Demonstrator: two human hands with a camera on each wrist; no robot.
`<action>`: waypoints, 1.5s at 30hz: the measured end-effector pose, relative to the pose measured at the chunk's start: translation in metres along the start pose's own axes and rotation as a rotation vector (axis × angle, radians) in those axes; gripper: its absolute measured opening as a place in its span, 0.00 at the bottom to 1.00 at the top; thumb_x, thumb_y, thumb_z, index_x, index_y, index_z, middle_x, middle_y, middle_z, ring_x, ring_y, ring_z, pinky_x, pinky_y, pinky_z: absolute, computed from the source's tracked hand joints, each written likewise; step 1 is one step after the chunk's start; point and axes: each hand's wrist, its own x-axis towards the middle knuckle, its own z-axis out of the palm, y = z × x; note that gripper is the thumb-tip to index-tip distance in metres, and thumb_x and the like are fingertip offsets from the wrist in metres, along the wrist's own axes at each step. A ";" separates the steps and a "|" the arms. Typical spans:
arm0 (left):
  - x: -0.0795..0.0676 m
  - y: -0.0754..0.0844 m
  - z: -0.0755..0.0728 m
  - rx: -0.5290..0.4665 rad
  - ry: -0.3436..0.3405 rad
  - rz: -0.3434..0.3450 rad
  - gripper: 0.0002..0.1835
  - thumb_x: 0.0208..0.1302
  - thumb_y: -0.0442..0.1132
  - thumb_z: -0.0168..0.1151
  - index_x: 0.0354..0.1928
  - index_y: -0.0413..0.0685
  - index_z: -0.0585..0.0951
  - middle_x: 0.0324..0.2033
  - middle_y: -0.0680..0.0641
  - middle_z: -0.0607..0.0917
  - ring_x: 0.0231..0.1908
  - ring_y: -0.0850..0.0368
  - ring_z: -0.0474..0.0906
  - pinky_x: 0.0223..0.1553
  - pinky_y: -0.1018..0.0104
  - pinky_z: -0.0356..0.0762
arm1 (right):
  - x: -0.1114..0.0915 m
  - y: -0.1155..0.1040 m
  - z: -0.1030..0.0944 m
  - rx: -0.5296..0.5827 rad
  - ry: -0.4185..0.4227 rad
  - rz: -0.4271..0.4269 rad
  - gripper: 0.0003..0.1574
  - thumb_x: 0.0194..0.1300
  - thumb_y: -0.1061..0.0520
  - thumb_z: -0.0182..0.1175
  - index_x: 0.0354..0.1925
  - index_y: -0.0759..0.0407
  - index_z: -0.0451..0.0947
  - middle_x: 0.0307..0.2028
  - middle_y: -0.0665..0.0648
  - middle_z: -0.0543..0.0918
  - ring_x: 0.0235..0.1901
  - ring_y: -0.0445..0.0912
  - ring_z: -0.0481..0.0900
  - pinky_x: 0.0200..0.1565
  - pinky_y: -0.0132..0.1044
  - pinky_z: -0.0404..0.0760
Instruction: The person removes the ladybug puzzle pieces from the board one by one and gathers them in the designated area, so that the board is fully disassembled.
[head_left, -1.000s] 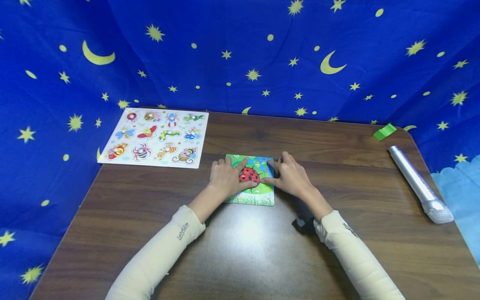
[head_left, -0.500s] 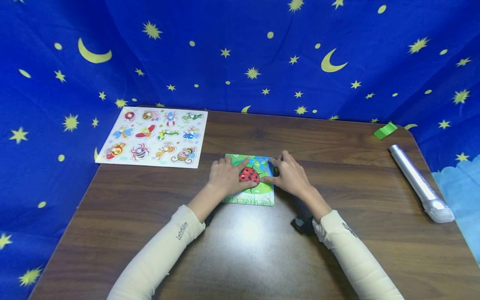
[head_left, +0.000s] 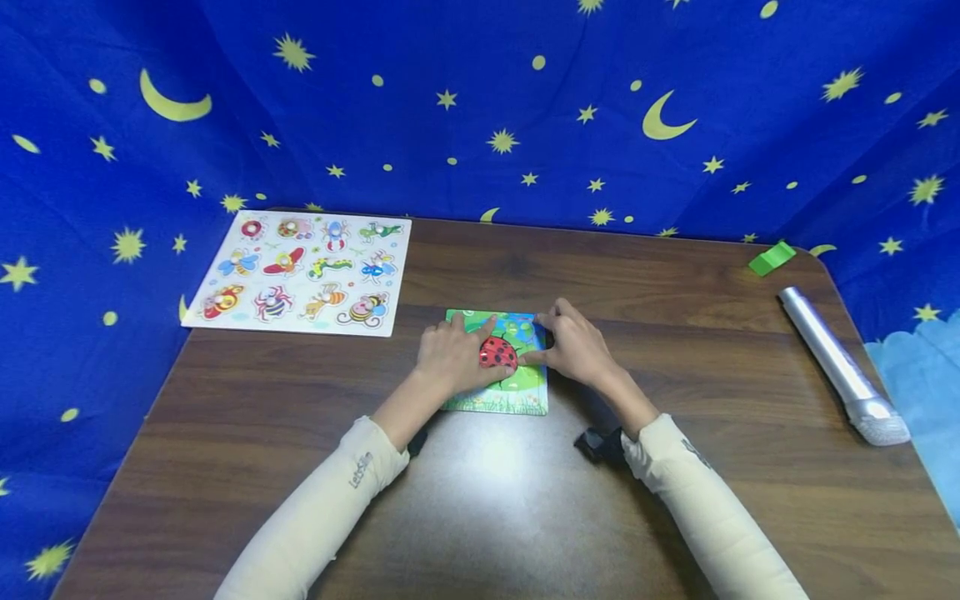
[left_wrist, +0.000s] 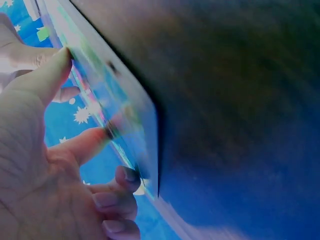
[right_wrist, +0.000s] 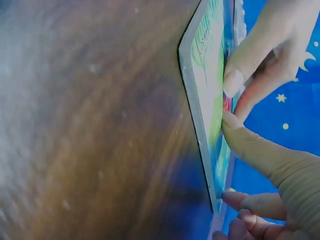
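Note:
A small square puzzle board (head_left: 525, 400) with a green and blue picture lies flat on the table. A red ladybug (head_left: 497, 352) with black spots is at its middle. My left hand (head_left: 452, 357) covers the board's left side, with the thumb at the ladybug's lower edge and the index finger near its top. From the right, my right hand (head_left: 579, 346) touches the ladybug's side with its thumb (right_wrist: 240, 132), while the index finger rests at the board's upper right corner. In the left wrist view the board (left_wrist: 115, 90) appears edge-on, its picture blurred.
A white insect peg puzzle (head_left: 300, 325) lies at the back left of the wooden table (head_left: 495, 533). Along the right edge are a silver microphone (head_left: 836, 358) and a green object (head_left: 772, 258). Behind hangs a blue star-patterned curtain (head_left: 420, 125). A black device (head_left: 597, 446) sits under the right wrist.
The head view has shifted slightly, so the peg puzzle appears a little farther left. Both hands keep nearly the same places on the board; the ladybug stays between them.

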 end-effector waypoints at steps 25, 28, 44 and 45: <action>-0.001 0.008 0.002 0.036 0.051 -0.019 0.51 0.55 0.81 0.49 0.77 0.64 0.58 0.61 0.34 0.75 0.51 0.42 0.79 0.42 0.55 0.78 | -0.008 0.004 0.004 0.068 0.104 0.073 0.41 0.50 0.43 0.77 0.56 0.66 0.80 0.47 0.60 0.75 0.43 0.54 0.78 0.40 0.52 0.80; -0.002 0.007 0.002 0.019 0.048 -0.020 0.51 0.55 0.81 0.50 0.77 0.64 0.58 0.62 0.33 0.74 0.52 0.42 0.79 0.42 0.54 0.78 | -0.012 0.009 -0.003 0.067 0.110 0.071 0.42 0.50 0.43 0.77 0.57 0.65 0.80 0.47 0.59 0.74 0.42 0.54 0.78 0.40 0.52 0.80; -0.001 0.007 0.004 0.028 0.050 -0.019 0.53 0.55 0.81 0.49 0.77 0.63 0.56 0.63 0.32 0.73 0.48 0.42 0.80 0.35 0.58 0.77 | -0.065 0.093 -0.047 0.048 0.198 0.136 0.36 0.52 0.52 0.75 0.56 0.68 0.79 0.42 0.61 0.71 0.37 0.53 0.72 0.34 0.45 0.69; -0.001 0.007 0.004 0.027 0.051 -0.017 0.53 0.55 0.81 0.49 0.77 0.63 0.57 0.64 0.32 0.73 0.48 0.42 0.80 0.34 0.58 0.77 | -0.069 0.098 -0.049 0.044 0.207 0.133 0.36 0.52 0.52 0.76 0.56 0.69 0.79 0.41 0.61 0.71 0.37 0.53 0.71 0.33 0.44 0.68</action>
